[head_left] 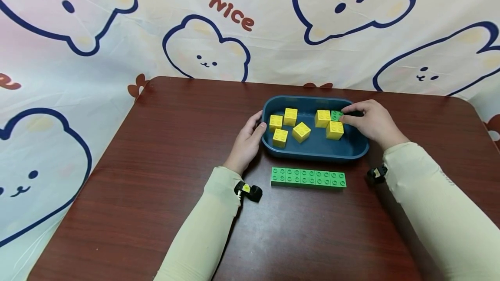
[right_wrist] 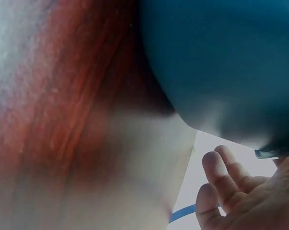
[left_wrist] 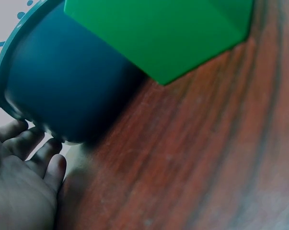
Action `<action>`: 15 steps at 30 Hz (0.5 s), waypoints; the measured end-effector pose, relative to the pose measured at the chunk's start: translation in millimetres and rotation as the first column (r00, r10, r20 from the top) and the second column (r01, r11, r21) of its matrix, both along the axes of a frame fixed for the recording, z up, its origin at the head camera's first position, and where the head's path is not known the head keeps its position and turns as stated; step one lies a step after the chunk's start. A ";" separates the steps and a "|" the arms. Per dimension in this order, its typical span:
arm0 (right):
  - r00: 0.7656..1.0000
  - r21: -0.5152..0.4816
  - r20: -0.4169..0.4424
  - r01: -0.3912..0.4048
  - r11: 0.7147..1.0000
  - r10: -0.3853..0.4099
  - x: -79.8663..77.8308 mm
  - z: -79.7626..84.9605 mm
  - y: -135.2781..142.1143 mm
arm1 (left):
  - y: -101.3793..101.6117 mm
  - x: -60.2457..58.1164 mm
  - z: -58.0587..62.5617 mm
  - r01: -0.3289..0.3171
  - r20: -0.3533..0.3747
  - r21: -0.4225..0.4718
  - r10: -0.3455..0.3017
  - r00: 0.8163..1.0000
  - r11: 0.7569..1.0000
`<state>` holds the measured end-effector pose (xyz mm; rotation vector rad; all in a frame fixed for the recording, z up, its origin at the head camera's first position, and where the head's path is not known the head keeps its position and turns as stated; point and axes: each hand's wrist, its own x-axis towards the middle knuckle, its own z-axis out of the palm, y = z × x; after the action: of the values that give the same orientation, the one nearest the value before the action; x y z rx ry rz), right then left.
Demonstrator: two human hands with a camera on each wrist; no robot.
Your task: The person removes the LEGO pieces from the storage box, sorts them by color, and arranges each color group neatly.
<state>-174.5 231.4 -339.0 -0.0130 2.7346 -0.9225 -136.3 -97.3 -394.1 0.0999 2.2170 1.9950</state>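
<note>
A brown desk [head_left: 164,185] carries a blue tray [head_left: 300,154], toward one o'clock from the desk's middle. At the tray's nine o'clock end, the left hand [head_left: 247,142] holds the wall, thumb at the rim, fingers against the outside. The right hand [head_left: 373,120] reaches in from three o'clock, its thumb and forefinger pinching a small block. A green row [head_left: 308,178] of joined blocks lies outside the tray at six o'clock. Six yellow blocks [head_left: 301,132] sit inside. The pinched green block [head_left: 336,115] is at the tray's two o'clock, close beside two yellow ones. It looks like light, stiff, smooth plastic, hardly fragile; opposite flat sides, below the studs, should offer the best hold.
</note>
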 end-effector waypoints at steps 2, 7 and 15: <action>1.000 0.015 0.010 -0.004 1.000 0.004 -1.5 0.5 -0.1 | 0.0 0.7 0.1 0.000 -0.006 0.004 0.000 1.000 1.000; 1.000 0.041 0.016 -0.014 0.999 0.013 -2.9 1.8 -0.6 | -0.1 2.0 0.1 0.002 -0.030 0.020 -0.001 1.000 1.000; 0.997 0.026 0.072 -0.037 0.999 0.035 -4.1 6.0 -2.0 | -0.6 1.5 -1.3 0.000 -0.044 0.020 0.001 0.999 1.000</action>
<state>-178.6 229.4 -333.0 -0.0238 2.6723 -0.8585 -134.8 -97.8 -395.4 0.1469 2.2240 2.0349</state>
